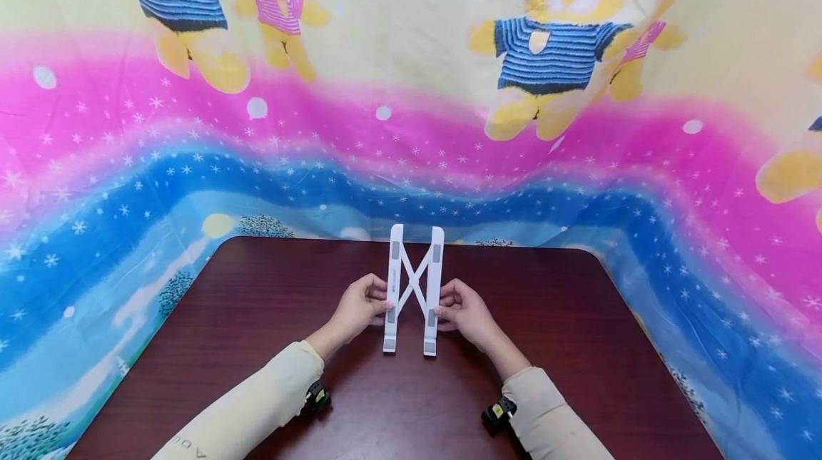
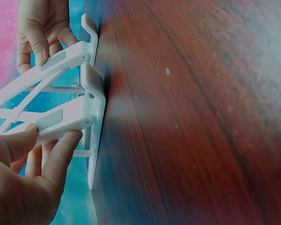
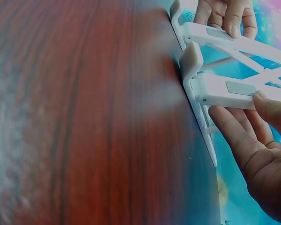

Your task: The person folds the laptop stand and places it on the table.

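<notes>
A white folding laptop stand (image 1: 394,282) stands on the dark table in the head view, its two long arms joined by crossing bars. Grey pads (image 2: 50,120) show on the arms. My left hand (image 1: 361,307) grips the left arm between thumb and fingers. On the other side, my right hand (image 1: 467,312) pinches the right arm the same way. In the left wrist view the base bars rest on the tabletop and the arms slope up from them. The right wrist view shows the right thumb on top of the arm (image 3: 234,91), with fingers below.
The reddish-brown wooden table (image 1: 257,374) has rounded far corners. Behind and around it hangs a colourful cloth (image 1: 385,146) printed with bears and snowflakes. A small black device (image 1: 317,398) sits at the left wrist, another black device (image 1: 498,414) at the right.
</notes>
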{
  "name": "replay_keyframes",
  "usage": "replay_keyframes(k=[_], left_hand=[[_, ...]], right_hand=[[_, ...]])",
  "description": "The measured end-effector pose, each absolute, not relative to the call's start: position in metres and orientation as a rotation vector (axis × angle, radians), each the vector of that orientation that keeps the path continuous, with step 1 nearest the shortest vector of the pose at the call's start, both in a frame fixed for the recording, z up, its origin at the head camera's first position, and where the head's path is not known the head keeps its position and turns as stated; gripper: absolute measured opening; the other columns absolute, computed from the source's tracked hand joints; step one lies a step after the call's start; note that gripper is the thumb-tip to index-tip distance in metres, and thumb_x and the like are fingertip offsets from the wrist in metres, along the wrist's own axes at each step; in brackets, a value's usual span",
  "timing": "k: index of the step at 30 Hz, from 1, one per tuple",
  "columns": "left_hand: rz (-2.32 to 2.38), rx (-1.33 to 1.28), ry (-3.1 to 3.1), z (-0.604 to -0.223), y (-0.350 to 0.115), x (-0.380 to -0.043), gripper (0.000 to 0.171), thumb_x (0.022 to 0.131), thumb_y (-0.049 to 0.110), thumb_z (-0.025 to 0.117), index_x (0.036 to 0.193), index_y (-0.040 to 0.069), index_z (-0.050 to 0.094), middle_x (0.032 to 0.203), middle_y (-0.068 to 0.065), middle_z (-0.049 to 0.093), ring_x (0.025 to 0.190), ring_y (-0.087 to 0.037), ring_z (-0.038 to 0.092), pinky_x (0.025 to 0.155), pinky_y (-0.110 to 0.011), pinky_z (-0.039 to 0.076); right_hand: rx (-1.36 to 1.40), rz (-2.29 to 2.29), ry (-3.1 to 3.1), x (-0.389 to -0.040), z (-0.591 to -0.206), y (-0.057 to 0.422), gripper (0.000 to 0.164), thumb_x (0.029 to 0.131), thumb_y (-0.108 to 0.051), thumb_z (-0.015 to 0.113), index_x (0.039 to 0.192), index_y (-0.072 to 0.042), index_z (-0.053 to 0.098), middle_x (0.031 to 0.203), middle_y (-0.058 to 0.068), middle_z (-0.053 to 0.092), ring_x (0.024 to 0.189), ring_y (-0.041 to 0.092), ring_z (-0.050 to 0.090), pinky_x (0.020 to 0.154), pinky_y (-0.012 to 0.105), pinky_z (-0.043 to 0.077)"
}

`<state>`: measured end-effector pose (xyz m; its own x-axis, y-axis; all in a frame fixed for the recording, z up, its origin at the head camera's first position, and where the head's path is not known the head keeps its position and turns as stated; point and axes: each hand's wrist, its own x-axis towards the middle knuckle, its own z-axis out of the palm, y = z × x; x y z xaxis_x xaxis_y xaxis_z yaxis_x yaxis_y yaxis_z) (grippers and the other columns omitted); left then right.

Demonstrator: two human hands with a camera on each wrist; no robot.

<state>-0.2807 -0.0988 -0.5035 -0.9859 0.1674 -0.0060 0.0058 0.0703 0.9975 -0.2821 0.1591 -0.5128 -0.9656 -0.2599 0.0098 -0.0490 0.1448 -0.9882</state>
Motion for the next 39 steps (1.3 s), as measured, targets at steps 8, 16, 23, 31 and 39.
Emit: replay_keyframes(k=[8,16,23,31,39], left_hand=[[2.057,0.191,2.214,-0.505,-0.093,-0.282,0.027,0.089,-0.009,0.072,0.112,0.001,0.062,0.097,-0.015,0.066,0.08,-0.023,0.071,0.068,-0.055,0.062],[2.055,0.22,2.211,-0.509,-0.089,-0.284,0.026,0.089,-0.007,0.073,0.112,0.0,0.062,0.098,-0.018,0.066,0.083,-0.025,0.072,0.067,-0.052,0.063],[2.056,0.232,2.209,-0.509,-0.086,-0.284,0.027,0.089,-0.007,0.073,0.113,0.0,0.062,0.098,-0.017,0.066,0.081,-0.024,0.071,0.067,-0.055,0.062],[2.06,0.264,2.217,-0.509,-0.081,-0.283,0.028,0.089,-0.006,0.073,0.114,0.0,0.062,0.101,-0.02,0.065,0.086,-0.032,0.071,0.068,-0.057,0.062],[2.062,0.254,2.223,-0.513,-0.075,-0.284,0.027,0.091,-0.009,0.069,0.115,-0.002,0.06,0.102,-0.023,0.064,0.093,-0.045,0.069,0.072,-0.062,0.06]], right_hand=[[-0.318,-1.933,2.247,-0.282,-0.512,0.158,0.024,0.094,0.007,0.067,0.114,-0.002,0.056,0.097,0.018,0.065,0.085,0.028,0.073,0.073,0.055,0.062],[-0.298,-1.932,2.238,-0.284,-0.513,0.157,0.026,0.094,0.006,0.067,0.116,0.0,0.056,0.1,0.02,0.065,0.088,0.033,0.073,0.075,0.055,0.062],[-0.298,-1.925,2.256,-0.284,-0.514,0.155,0.026,0.094,0.007,0.068,0.116,-0.001,0.056,0.098,0.018,0.064,0.086,0.03,0.073,0.073,0.052,0.063],[-0.299,-1.942,2.246,-0.284,-0.513,0.152,0.026,0.093,0.008,0.068,0.114,0.0,0.056,0.099,0.021,0.064,0.083,0.029,0.072,0.072,0.054,0.062],[-0.307,-1.929,2.255,-0.283,-0.513,0.151,0.024,0.094,0.006,0.067,0.115,-0.002,0.056,0.099,0.018,0.065,0.083,0.026,0.072,0.074,0.056,0.062]])
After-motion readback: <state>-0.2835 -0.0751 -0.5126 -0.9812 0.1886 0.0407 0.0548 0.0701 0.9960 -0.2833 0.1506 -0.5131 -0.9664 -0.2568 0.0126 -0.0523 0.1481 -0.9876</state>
